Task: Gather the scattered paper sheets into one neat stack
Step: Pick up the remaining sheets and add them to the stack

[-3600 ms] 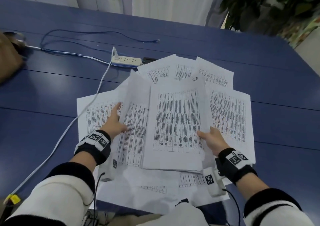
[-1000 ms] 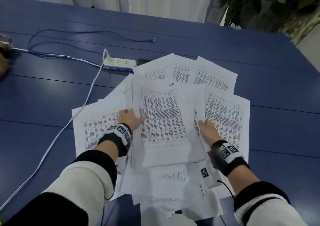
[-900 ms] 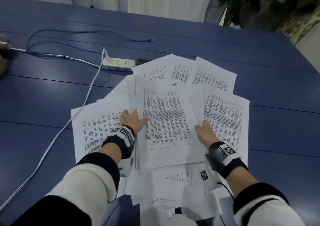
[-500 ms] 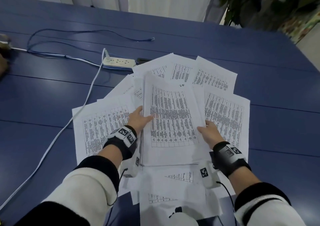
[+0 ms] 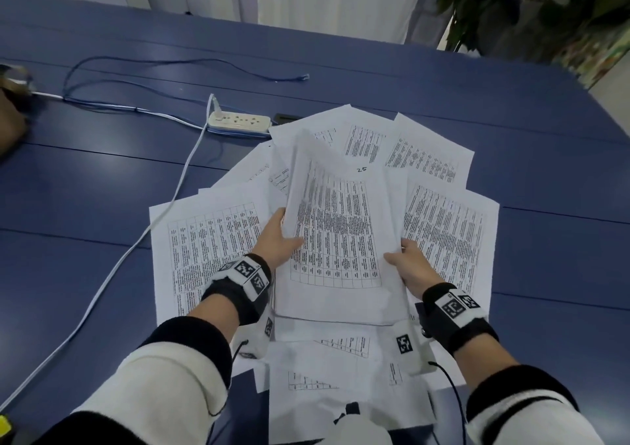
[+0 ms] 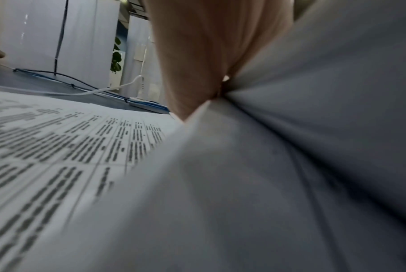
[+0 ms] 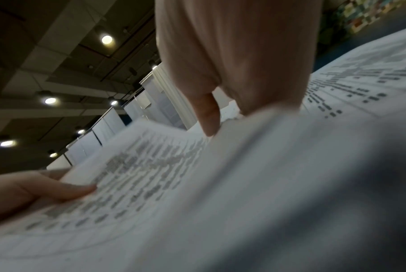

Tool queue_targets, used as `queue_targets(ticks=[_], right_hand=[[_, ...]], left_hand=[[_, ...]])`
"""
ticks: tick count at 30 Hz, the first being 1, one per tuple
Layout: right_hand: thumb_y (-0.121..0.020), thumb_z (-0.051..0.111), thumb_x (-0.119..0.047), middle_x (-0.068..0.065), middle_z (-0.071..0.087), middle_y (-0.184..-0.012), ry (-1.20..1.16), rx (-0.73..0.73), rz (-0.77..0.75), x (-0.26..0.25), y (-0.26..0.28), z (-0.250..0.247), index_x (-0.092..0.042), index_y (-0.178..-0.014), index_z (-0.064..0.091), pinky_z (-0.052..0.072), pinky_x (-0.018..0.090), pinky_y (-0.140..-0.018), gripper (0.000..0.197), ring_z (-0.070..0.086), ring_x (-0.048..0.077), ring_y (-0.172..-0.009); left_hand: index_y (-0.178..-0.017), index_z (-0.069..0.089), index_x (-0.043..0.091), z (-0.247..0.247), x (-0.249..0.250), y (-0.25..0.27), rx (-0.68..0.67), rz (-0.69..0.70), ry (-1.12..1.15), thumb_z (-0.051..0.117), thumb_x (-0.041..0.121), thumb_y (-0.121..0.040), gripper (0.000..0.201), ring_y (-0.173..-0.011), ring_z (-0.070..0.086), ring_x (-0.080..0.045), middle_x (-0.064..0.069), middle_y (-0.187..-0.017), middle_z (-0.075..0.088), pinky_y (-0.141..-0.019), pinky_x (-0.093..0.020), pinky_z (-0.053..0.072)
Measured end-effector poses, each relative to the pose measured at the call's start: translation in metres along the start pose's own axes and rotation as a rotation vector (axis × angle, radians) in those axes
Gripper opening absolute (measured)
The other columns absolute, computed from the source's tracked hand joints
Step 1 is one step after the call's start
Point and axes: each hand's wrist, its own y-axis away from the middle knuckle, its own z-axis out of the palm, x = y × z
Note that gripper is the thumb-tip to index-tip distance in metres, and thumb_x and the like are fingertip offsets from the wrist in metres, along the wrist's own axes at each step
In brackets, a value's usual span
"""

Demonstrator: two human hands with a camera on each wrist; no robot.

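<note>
**Loose sheets half gathered: a bundle held by both side edges**

The blue table (image 5: 102,179) carries the whole spread. On it the paper sheets (image 5: 218,240) fan out around the grip: one large printed page lies flat just outside the left hand, another just outside the right, three or so overlap beyond the fingertips, and at least three more lie under and behind the wrists, near the table's edge. About nine loose sheets show; overlaps hide the true count.

Between the two hands sits the one held bundle (image 5: 337,236), its far end curling up off the pile. How many sheets it holds cannot be told, though the left wrist view shows several layered edges.

The left hand (image 5: 276,240) pinches the bundle's left edge, thumb on the printed face and fingers beneath. The right hand (image 5: 410,267) clamps the right edge the same way, thumb on top.

Judged from the sag and curl, the paper is light, limp and slick sheet on sheet. A hold at mid-edge on both long sides probably serves best, since a corner grip would likely let pages fan out or crease. The remaining sheets will likely need sliding together flat before lifting.

One white power strip (image 5: 240,122) lies beyond the fingertips, to the left, just clear of the paper.
</note>
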Motion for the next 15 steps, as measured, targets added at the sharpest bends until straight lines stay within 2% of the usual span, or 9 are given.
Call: queue_targets(ticks=[2, 4, 5, 7, 8, 9, 11, 13, 15], right_hand=[[-0.088, 0.054, 0.001, 0.013, 0.056, -0.115, 0.045, 0.034, -0.018, 0.000, -0.001, -0.003, -0.001, -0.113, 0.042, 0.047, 0.037, -0.088, 0.027, 0.057, 0.028, -0.100], [-0.086, 0.062, -0.008, 0.010, 0.058, -0.112, 0.084, 0.068, -0.050, 0.000, -0.003, -0.009, -0.002, -0.112, 0.050, 0.047, 0.036, -0.089, 0.029, 0.058, 0.030, -0.105], [-0.084, 0.067, -0.014, 0.008, 0.056, -0.113, 0.073, 0.094, -0.060, -0.001, -0.005, -0.013, -0.002, -0.119, 0.051, 0.046, 0.036, -0.093, 0.040, 0.056, 0.029, -0.109], [-0.076, 0.075, -0.028, 0.004, 0.047, -0.123, -0.023, 0.109, -0.065, -0.006, -0.007, -0.020, -0.004, -0.135, 0.039, 0.041, 0.038, -0.100, 0.073, 0.049, 0.025, -0.117], [-0.071, 0.077, -0.034, 0.006, 0.046, -0.129, -0.103, 0.077, -0.068, -0.010, -0.006, -0.021, -0.006, -0.139, 0.033, 0.040, 0.038, -0.100, 0.086, 0.049, 0.026, -0.120], [-0.070, 0.077, -0.037, 0.008, 0.047, -0.132, -0.166, 0.050, -0.072, -0.013, -0.008, -0.023, -0.008, -0.142, 0.029, 0.040, 0.039, -0.100, 0.091, 0.050, 0.028, -0.121], [-0.080, 0.070, -0.028, 0.009, 0.054, -0.128, -0.248, -0.025, -0.081, -0.023, -0.004, -0.024, -0.008, -0.139, 0.034, 0.043, 0.040, -0.100, 0.072, 0.056, 0.027, -0.115], [-0.086, 0.064, -0.020, 0.011, 0.061, -0.122, -0.260, -0.114, -0.104, -0.029, -0.003, -0.020, -0.004, -0.131, 0.045, 0.047, 0.042, -0.097, 0.052, 0.061, 0.026, -0.108], [-0.083, 0.068, -0.021, 0.013, 0.060, -0.124, -0.227, -0.153, -0.082, -0.029, -0.002, -0.010, -0.002, -0.130, 0.047, 0.046, 0.044, -0.098, 0.055, 0.061, 0.028, -0.110]], left_hand=[[-0.127, 0.042, 0.018, -0.005, 0.002, 0.004, -0.006, 0.062, 0.058, 0.060, -0.001, -0.084, 0.050, -0.079, 0.057, -0.020, -0.011, -0.103, 0.056, -0.070, -0.028, 0.051], [-0.119, 0.047, 0.023, -0.011, 0.003, 0.007, -0.016, 0.077, 0.149, 0.061, -0.001, -0.084, 0.045, -0.075, 0.055, -0.015, -0.005, -0.095, 0.054, -0.067, -0.024, 0.050], [-0.117, 0.047, 0.022, -0.016, 0.004, 0.008, -0.020, 0.076, 0.208, 0.061, -0.002, -0.084, 0.044, -0.076, 0.055, -0.013, -0.002, -0.094, 0.055, -0.066, -0.020, 0.051], [-0.120, 0.046, 0.018, -0.024, 0.009, 0.006, -0.009, 0.065, 0.287, 0.058, -0.006, -0.084, 0.045, -0.082, 0.058, -0.012, 0.001, -0.097, 0.060, -0.067, -0.014, 0.053], [-0.124, 0.045, 0.016, -0.028, 0.012, 0.005, -0.009, 0.056, 0.318, 0.058, -0.007, -0.084, 0.047, -0.087, 0.060, -0.014, 0.000, -0.101, 0.061, -0.072, -0.016, 0.053], [-0.126, 0.045, 0.015, -0.031, 0.015, 0.004, -0.014, 0.045, 0.346, 0.057, -0.007, -0.085, 0.048, -0.092, 0.060, -0.015, -0.002, -0.106, 0.061, -0.077, -0.019, 0.052], [-0.126, 0.044, 0.014, -0.037, 0.017, 0.004, -0.035, 0.016, 0.354, 0.055, -0.006, -0.086, 0.046, -0.094, 0.061, -0.013, -0.002, -0.109, 0.061, -0.082, -0.022, 0.048], [-0.127, 0.045, 0.011, -0.040, 0.012, 0.004, -0.049, -0.041, 0.330, 0.056, -0.005, -0.086, 0.045, -0.100, 0.060, -0.017, -0.005, -0.115, 0.061, -0.092, -0.029, 0.047], [-0.127, 0.047, 0.006, -0.040, 0.004, 0.004, -0.048, -0.102, 0.282, 0.059, -0.002, -0.085, 0.045, -0.109, 0.058, -0.026, -0.012, -0.124, 0.059, -0.105, -0.044, 0.040]])
